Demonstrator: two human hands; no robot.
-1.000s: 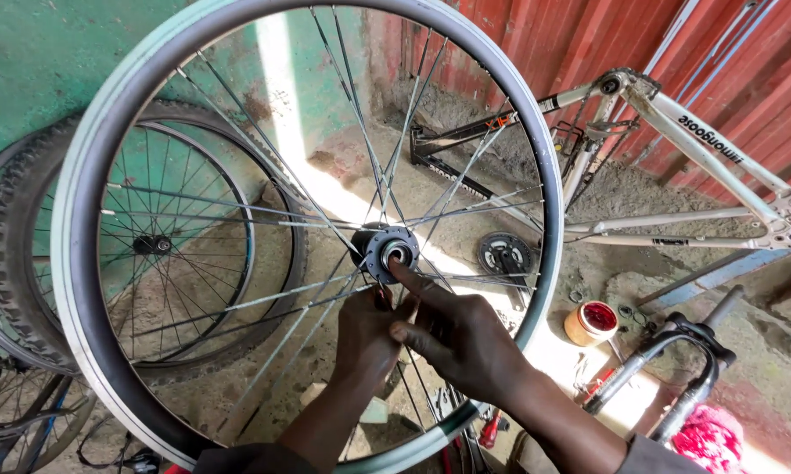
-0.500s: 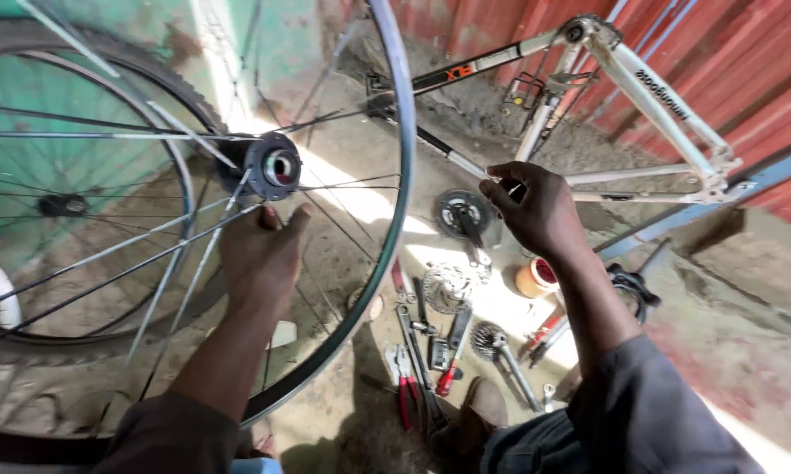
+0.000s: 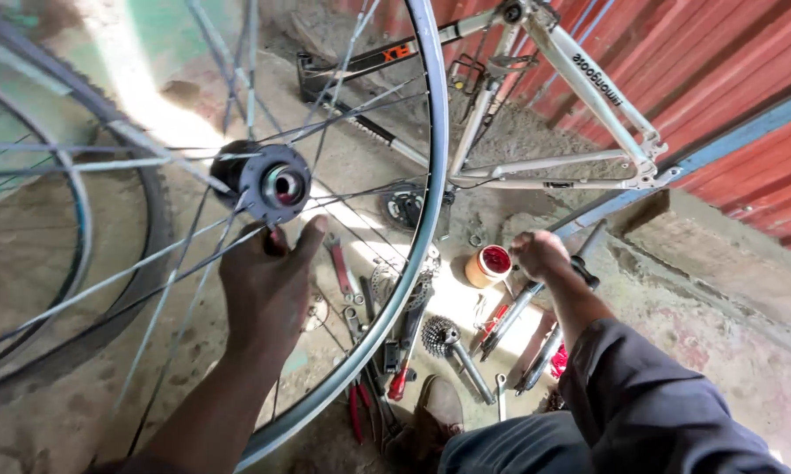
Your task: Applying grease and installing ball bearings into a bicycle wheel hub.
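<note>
A spoked bicycle wheel with a silver rim [image 3: 424,219] stands tilted in front of me. My left hand [image 3: 268,285] reaches between the spokes and grips the underside of the dark hub [image 3: 271,183]. My right hand [image 3: 540,254] is low on the ground to the right of the rim, fingers curled over something small; what it holds is hidden. Just left of that hand sits a small open tub with red grease [image 3: 488,265].
A silver bicycle frame [image 3: 580,105] leans against a red corrugated wall. Wrenches, red-handled pliers [image 3: 400,377], a cassette tool [image 3: 453,347], a chainring [image 3: 402,209] and suspension fork legs [image 3: 523,307] lie scattered on the dirt floor. Tyred wheels [image 3: 79,228] lean at left.
My right hand has dropped from near the frame down to the ground beside the red tub. The wheel has swung left and closer; my left hand stays at the hub.
</note>
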